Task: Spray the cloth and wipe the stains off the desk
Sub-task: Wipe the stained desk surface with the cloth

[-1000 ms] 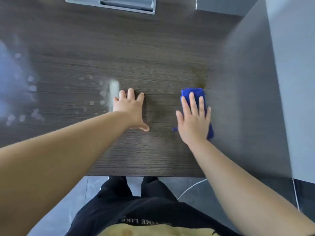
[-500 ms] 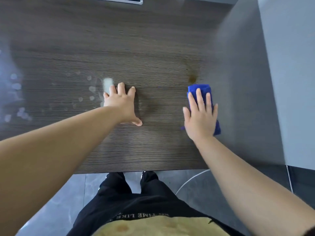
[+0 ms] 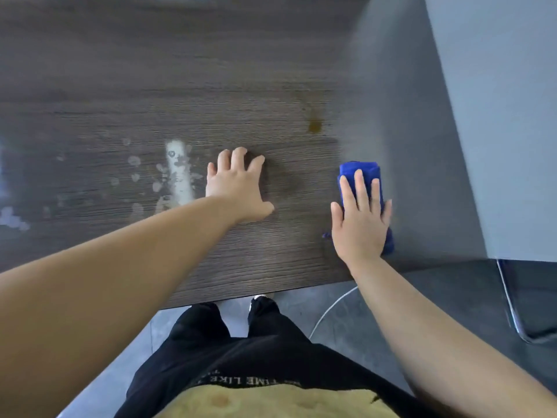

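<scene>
The right grip [image 3: 360,227] lies flat and open, pressing the blue cloth [image 3: 360,168] onto the worktop [image 3: 211,70], with the cloth poking out ahead of it. The left grip [image 3: 238,188] rests spread on the wood, holding nothing.

Grey partition [image 3: 497,116], dark grey floor [image 3: 467,291]

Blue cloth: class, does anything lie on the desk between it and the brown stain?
Nothing visible does. The blue cloth, pressed under the right hand, lies nearer the front edge than the brown stain, with only bare desk between them. The left hand rests to the left, clear of that path.
</scene>
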Demonstrator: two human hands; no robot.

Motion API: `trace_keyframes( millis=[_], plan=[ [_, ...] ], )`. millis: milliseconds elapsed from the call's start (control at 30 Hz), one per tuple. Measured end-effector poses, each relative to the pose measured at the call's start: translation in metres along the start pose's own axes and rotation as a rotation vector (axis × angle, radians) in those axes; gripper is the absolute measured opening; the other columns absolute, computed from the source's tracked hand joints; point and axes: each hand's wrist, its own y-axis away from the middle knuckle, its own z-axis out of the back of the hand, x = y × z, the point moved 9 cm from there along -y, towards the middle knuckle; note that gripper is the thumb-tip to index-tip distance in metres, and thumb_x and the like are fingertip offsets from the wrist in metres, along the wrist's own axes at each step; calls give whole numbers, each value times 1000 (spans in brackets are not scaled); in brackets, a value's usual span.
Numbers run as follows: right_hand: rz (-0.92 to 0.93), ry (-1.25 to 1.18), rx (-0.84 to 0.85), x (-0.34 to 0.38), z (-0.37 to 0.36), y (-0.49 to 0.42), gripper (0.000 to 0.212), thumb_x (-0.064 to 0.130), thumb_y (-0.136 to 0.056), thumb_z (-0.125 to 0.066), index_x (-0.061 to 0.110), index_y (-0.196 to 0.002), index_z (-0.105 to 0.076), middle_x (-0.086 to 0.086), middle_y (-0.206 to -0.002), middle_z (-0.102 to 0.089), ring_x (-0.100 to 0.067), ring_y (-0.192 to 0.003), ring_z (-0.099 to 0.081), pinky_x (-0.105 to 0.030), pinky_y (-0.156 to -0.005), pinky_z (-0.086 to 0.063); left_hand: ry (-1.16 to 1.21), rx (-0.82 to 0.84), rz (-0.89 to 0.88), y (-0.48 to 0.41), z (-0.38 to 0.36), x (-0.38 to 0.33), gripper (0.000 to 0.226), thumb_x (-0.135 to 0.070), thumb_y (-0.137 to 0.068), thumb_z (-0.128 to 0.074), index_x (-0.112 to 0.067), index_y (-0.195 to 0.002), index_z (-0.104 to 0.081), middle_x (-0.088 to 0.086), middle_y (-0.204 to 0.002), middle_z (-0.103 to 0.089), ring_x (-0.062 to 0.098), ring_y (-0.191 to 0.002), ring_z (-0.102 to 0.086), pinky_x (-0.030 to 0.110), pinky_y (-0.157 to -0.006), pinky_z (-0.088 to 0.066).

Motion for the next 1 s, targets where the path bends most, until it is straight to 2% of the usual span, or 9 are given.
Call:
trace_keyframes(
  millis=[67,267,333,400,467,533,733,867,1000],
  plan=[
    [-73,-18,4,31,-3,10,58,45,-94,-22,22,-145,-38,-4,-154,-29,-33,-142,-24,-58,-109,-21,-39,19,12,-1,-5,-2,90,-54,-72,-62,-25,-145,-18,9,-150,-11,35,-138,-9,51,-114,-14],
    [720,-31,92,34,-3,74,47,41,-96,-38,29,-142,-38,3,-152,-34,-26,-141,-28,-54,-111,-23,-142,66,4,-5,-4,-7,100,-60,-67,-67,-23,-145,-18,11,-146,-16,35,-133,-18,51,-110,-23],
    [631,13,61,4,-2,47,47,41,-95,-37,30,-141,-39,2,-151,-36,-26,-139,-30,-55,-107,-29,-168,104,4,-4,-6,-6,109,-65,-63,-69,-24,-147,-12,11,-148,-12,36,-135,-15,52,-111,-22],
    [317,6,21,-14,1,2,49,42,-96,-33,28,-142,-40,0,-152,-35,-29,-140,-29,-57,-106,-31,-178,115,8,-4,-7,-6,114,-67,-62,-70,-24,-148,-8,10,-150,-10,36,-136,-13,53,-112,-21],
    [-62,-56,15,-12,3,-28,53,44,-97,-26,27,-146,-33,0,-157,-24,-29,-144,-18,-57,-111,-19,-179,113,21,-4,-7,-6,116,-67,-61,-71,-24,-148,-8,10,-151,-10,35,-136,-13,52,-112,-22],
    [-178,-54,64,15,-4,-30,56,46,-98,-23,25,-150,-24,0,-159,-13,-29,-146,-8,-56,-113,-8,-175,111,27,-4,-6,-6,116,-67,-60,-72,-25,-148,-9,10,-151,-10,35,-136,-13,51,-112,-22],
    [713,-17,105,40,-4,34,51,45,-94,-40,28,-142,-41,2,-152,-34,-26,-141,-28,-54,-111,-24,-106,81,58,-7,7,-4,105,-65,-58,-75,-26,-142,-26,5,-142,-24,30,-130,-23,45,-100,-35],
    [399,-4,57,-3,1,-39,49,43,-96,-33,26,-142,-41,-1,-152,-35,-30,-140,-29,-58,-107,-30,-56,-15,159,-24,35,19,112,-67,-51,-77,-24,-142,-27,6,-140,-26,30,-131,-22,44,-104,-32],
    [-121,-80,98,13,-8,-74,54,47,-100,-22,27,-150,-22,2,-160,-9,-26,-147,-4,-54,-115,-7,-38,67,275,-36,31,48,136,-69,-43,-79,-30,-148,-2,6,-152,-4,32,-141,0,56,-113,-14]
  ],
)
